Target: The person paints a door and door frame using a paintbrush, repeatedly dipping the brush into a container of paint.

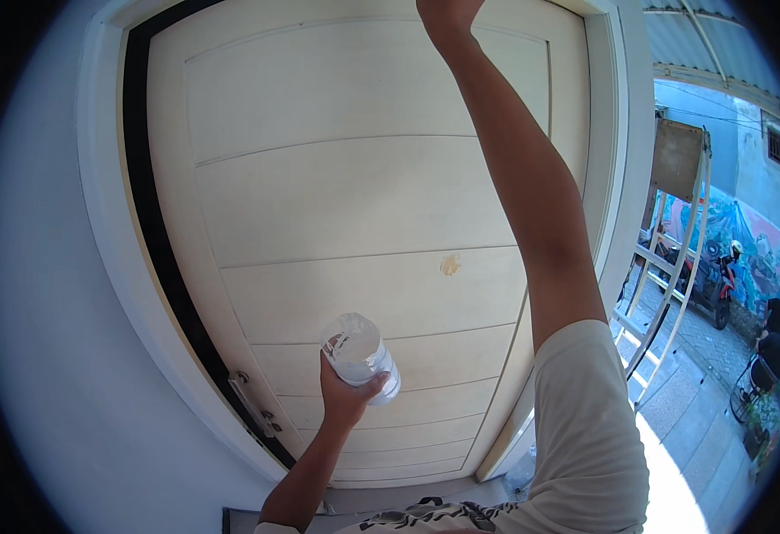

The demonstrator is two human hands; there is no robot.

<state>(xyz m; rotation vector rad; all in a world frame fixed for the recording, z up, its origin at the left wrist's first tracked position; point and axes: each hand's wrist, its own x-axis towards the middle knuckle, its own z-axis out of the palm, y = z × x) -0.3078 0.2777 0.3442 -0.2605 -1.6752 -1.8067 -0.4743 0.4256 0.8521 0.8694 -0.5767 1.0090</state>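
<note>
My left hand (343,397) is wrapped around a translucent plastic container (365,347), round and open at the top, with whitish material on its inside. It is held tilted in front of a cream panelled door (345,205). High up against the same door reaches my right hand (449,12). The picture's top edge cuts it off near the wrist, so its fingers and anything in them are hidden. A small tan patch (450,265) marks the door's middle right.
A white frame (619,133) surrounds the door, and a metal handle (254,405) sits low on its left. Outside at right are a ladder (688,258), a parked motorbike (721,285), a dark round chair (768,356) and a person (779,313). A pale wall (52,311) stands at left.
</note>
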